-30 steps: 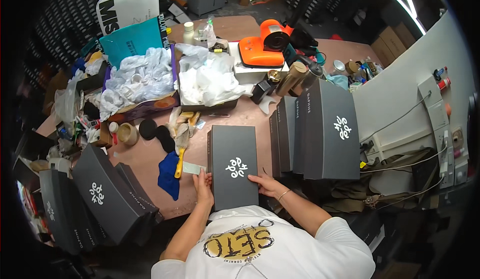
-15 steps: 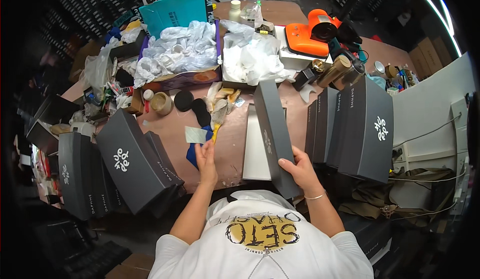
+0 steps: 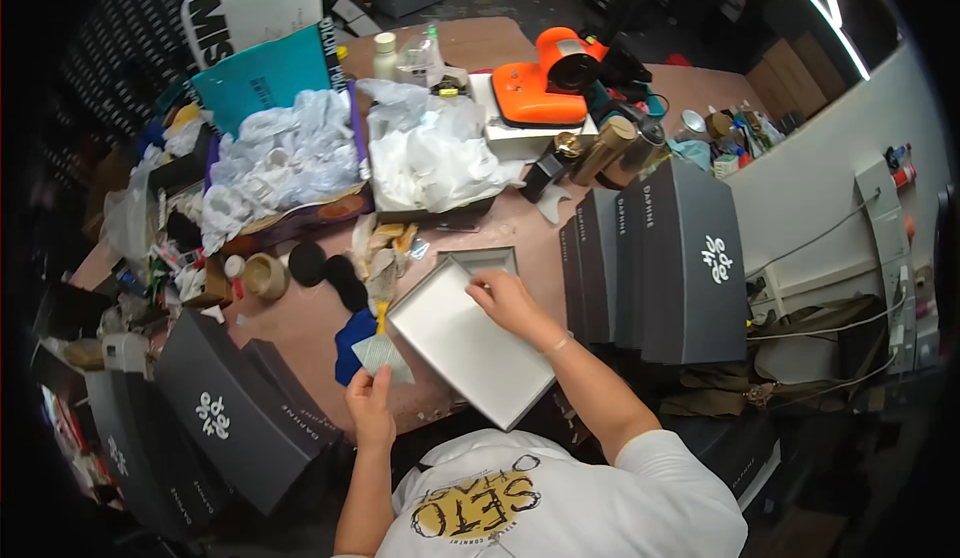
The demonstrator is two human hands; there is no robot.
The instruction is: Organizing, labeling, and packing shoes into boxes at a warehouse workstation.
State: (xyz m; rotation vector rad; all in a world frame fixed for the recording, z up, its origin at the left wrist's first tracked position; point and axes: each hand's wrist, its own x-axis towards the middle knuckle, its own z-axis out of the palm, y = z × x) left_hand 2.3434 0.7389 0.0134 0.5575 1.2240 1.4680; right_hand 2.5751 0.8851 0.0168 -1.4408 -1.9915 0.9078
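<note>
My left hand (image 3: 372,413) pinches a small pale sheet with fine lines (image 3: 382,355) between thumb and fingers, near the front of the table. My right hand (image 3: 508,306) is over a dark grey shoebox lid (image 3: 450,343) whose white inside faces up. Its fingers are curled together, and whatever they hold is too small to make out. The lid lies askew across a shoebox base (image 3: 505,258), of which only the far end shows. Beside the sheet are a blue cloth (image 3: 352,343) and a pair of black oval pads (image 3: 345,280).
Dark shoeboxes stand on the left (image 3: 225,408) and right (image 3: 690,268). Boxes of crumpled white tissue (image 3: 290,158), an orange device (image 3: 540,93), a jar (image 3: 265,278) and bottles (image 3: 605,148) line the back. A white partition (image 3: 830,188) bounds the right.
The lid, earlier held on edge in my right hand, now lies inside up across the base. My right hand has let go of it and moved inward. The view has shifted right.
</note>
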